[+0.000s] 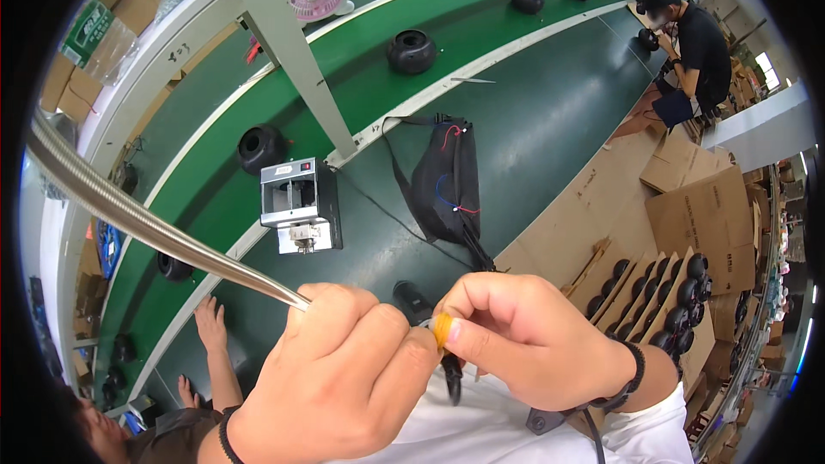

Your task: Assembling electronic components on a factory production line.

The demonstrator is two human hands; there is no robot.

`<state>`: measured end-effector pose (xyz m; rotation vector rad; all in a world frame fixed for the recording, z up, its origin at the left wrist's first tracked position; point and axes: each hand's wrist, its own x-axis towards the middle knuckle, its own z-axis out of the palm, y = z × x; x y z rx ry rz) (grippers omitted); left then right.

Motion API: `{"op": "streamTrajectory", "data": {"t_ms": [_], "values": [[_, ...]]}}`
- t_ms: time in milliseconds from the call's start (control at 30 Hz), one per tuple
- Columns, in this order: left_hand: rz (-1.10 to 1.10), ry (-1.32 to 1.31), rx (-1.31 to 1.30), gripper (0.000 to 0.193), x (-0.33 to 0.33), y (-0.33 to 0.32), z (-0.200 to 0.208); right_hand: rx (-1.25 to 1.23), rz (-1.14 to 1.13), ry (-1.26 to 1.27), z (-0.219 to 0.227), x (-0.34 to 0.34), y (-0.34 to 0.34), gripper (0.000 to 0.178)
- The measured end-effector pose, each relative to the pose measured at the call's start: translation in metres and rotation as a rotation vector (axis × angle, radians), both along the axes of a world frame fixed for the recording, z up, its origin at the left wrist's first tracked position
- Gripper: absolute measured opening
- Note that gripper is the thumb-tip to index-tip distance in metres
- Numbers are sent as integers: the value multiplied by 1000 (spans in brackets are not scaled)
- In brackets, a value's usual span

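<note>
Cardboard trays [638, 285]: black round parts [679, 318] | right hand [533, 339]: yellow piece [443, 329]

Green workbench [550, 112], black pouch [443, 180], small metal machine [301, 204]

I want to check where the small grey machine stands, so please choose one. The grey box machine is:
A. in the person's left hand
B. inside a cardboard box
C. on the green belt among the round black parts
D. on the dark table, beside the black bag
D: the grey box machine stands on the dark table, left of the black bag, off the green belt.
</note>
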<state>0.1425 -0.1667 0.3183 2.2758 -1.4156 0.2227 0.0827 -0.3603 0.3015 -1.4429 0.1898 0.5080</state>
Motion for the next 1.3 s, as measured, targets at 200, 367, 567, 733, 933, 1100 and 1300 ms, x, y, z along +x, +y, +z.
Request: {"op": "streamTrajectory", "data": {"t_ms": [200, 367, 567, 733, 933, 1100, 1300], "values": [[17, 254, -204, 15, 2, 5, -2, 152, -60, -44, 2, -2, 8, 18], [19, 450, -252, 11, 4, 5, 11, 233, -167, -211, -5, -6, 11, 15], [74, 664, -288, 9, 5, 8, 24, 400, -189, -260, -3, -4, 14, 12], [95, 798, -349, 11, 4, 12, 28, 370, -165, -364, -5, -5, 14, 13], [43, 896, -340, 12, 5, 15, 31, 269, -51, -420, 3, -1, 5, 21], [41, 934, -307, 12, 2, 16, 37, 178, -42, -397, 17, -3, 1, 25], [-27, 977, -255, 12, 7, 16, 41, 71, 116, -300, 21, 4, -8, 21]]}}
